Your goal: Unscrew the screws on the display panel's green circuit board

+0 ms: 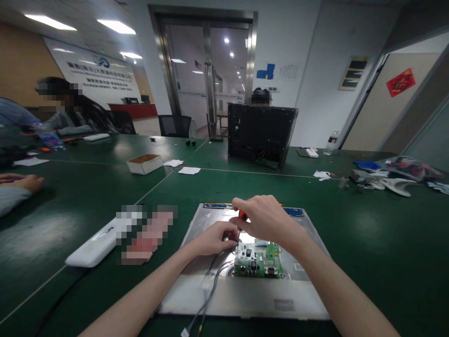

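1. Office-like room: glass double door at the back, white walls, ceiling lights on. A wide green worktop (368,224) fills the foreground.
2. Metal panel (245,295), silver and rectangular, lies flat on the worktop right in front of the person. A green circuit board (258,260) sits on it near the middle.
3. Right hand (266,217) hovers over the panel's far half, fingers curled around a screwdriver (242,216) with an orange handle. The shaft points down toward the board's upper left corner; the tip is too small to make out.
4. Left hand (214,238) rests on the panel just left of the board, fingertips pressed together at the spot where the screwdriver comes down. Whether they pinch a screw cannot be told.
5. Grey cables (206,299) run from the board's left edge across the panel and off its near edge.
6. Left of the panel: a long white device (93,248) lying flat, next to a blurred patch.
7. Further back: small open cardboard box (144,164), scraps of white paper (189,170), a black computer case (261,133) standing upright.
8. Far right: clutter of parts and a water bottle (330,142).
9. Left edge: another person's hand (24,181) rests on the worktop; a seated person (66,112) farther back.
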Motion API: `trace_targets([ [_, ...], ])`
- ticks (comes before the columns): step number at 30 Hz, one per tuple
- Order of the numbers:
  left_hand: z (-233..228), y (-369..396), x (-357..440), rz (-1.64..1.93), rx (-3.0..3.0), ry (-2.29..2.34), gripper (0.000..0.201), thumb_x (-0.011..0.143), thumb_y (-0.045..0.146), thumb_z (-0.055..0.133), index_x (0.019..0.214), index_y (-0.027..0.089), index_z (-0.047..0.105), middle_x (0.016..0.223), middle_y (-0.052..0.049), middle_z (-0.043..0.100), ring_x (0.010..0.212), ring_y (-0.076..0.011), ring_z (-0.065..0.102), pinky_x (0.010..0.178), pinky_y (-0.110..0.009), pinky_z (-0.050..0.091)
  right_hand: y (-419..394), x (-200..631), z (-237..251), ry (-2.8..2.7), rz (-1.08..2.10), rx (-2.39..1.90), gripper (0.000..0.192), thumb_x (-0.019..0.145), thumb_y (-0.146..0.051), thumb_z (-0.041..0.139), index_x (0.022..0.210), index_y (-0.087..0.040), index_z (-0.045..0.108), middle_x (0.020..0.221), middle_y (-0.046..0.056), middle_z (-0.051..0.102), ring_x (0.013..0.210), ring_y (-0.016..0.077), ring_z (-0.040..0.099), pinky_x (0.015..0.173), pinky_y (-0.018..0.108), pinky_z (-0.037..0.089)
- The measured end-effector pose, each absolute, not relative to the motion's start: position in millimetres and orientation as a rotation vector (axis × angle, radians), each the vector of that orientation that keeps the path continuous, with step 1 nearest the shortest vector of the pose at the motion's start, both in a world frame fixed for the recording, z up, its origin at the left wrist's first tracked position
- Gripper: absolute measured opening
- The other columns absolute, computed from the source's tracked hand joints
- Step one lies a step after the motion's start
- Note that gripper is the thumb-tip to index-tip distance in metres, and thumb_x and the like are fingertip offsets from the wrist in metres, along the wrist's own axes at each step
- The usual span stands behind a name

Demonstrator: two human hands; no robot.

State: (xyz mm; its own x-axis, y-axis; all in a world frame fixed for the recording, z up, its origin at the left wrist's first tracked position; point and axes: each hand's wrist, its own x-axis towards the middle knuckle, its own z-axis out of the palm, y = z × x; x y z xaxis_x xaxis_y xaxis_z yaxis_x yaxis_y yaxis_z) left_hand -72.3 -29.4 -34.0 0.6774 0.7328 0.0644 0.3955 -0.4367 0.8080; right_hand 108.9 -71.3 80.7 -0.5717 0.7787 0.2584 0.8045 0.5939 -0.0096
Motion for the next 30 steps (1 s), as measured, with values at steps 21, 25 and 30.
trace_targets([
  [21,-35.6,-30.0,-72.5,0.523,2.096,0.849,0.005,0.073,0.017,0.060,0.078,0.016,0.060,0.070,0.001,0.058,0.065,-0.0145,0.052,0.062,-0.025,0.040,-70.9,108.2,78.5,-2.551,-0.181,-1.295,0.016,0.084,-0.028,0.053,0.098,-0.020,0.052,0.076,0.001,0.069,0.058,0.0134,0.056,0.049,0.027,0.015],
  [25,-34.5,-30.7,-72.1,0.519,2.105,0.850,0.003,0.075,0.016,0.058,0.078,0.016,0.060,0.069,0.002,0.057,0.065,-0.0141,0.052,0.061,-0.025,0.040,-69.2,108.5,78.6,-2.565,-0.202,-1.358,0.017,0.089,-0.036,0.051,0.094,-0.021,0.054,0.074,0.003,0.069,0.060,0.0146,0.058,0.050,0.028,0.015],
  [30,-32.9,-30.0,-72.4,0.514,2.135,0.838,0.003,0.074,0.016,0.060,0.077,0.017,0.059,0.069,0.002,0.056,0.066,-0.0143,0.051,0.061,-0.024,0.039,-70.4,108.8,79.9,-2.564,-0.123,-1.325,0.015,0.083,-0.022,0.052,0.098,-0.020,0.052,0.079,0.002,0.069,0.061,0.0133,0.057,0.051,0.027,0.017],
])
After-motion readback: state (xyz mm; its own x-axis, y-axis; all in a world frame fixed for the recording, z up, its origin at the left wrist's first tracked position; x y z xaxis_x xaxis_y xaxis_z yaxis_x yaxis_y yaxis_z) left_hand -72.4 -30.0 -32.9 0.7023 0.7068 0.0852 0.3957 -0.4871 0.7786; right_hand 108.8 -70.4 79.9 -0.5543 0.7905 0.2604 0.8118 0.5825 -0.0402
